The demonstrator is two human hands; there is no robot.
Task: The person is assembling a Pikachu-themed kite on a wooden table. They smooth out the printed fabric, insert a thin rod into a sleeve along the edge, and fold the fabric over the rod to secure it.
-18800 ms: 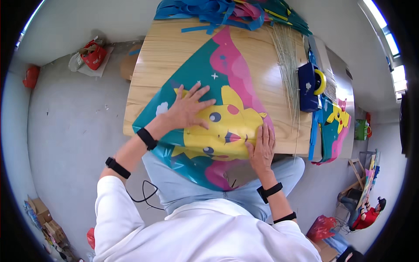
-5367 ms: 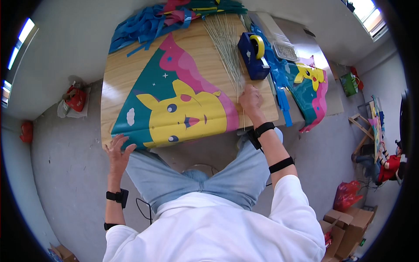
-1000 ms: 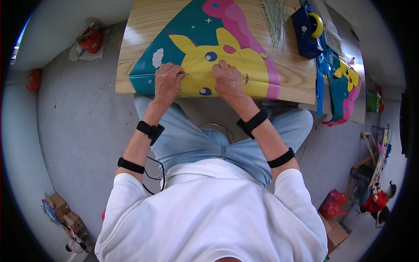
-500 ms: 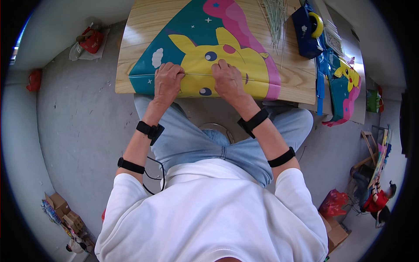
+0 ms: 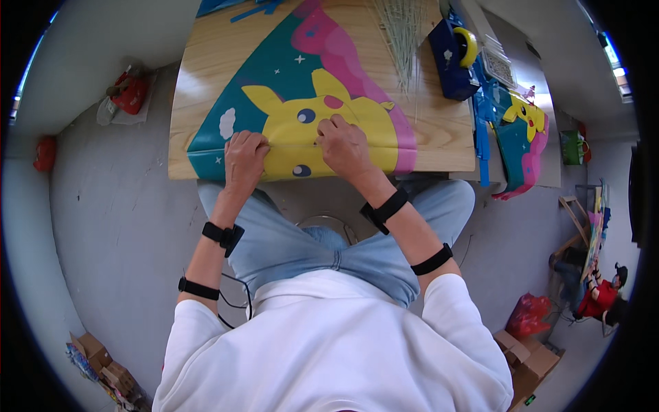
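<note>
A large glossy printed sheet [image 5: 374, 141], teal, pink and yellow with a big-eared cartoon animal, lies tapering away from me on the table. A straight pale line, a fold or a seam, crosses it near the front edge. At this line, my left hand [image 5: 245, 161] pinches the sheet beside the white cloud print, fingers bent and closed. My right hand [image 5: 344, 147] is closed with fingertips at the same line, between the two printed eyes and slightly right of them. Whatever lies under the fingertips is hidden.
The wooden table [image 5: 443, 141] holds a bundle of thin pale sticks [image 5: 405, 41] and a blue tape dispenser [image 5: 453, 65] with yellow tape. A second printed sheet [image 5: 525, 141] and blue strips [image 5: 484, 154] hang at right. Cardboard boxes [image 5: 532, 364] and another person [image 5: 600, 292] are at lower right.
The view has shifted, so the table sits lower and further left, with blue strips showing at the top. My right hand has moved slightly right and away along the sheet; both hands stay closed.
</note>
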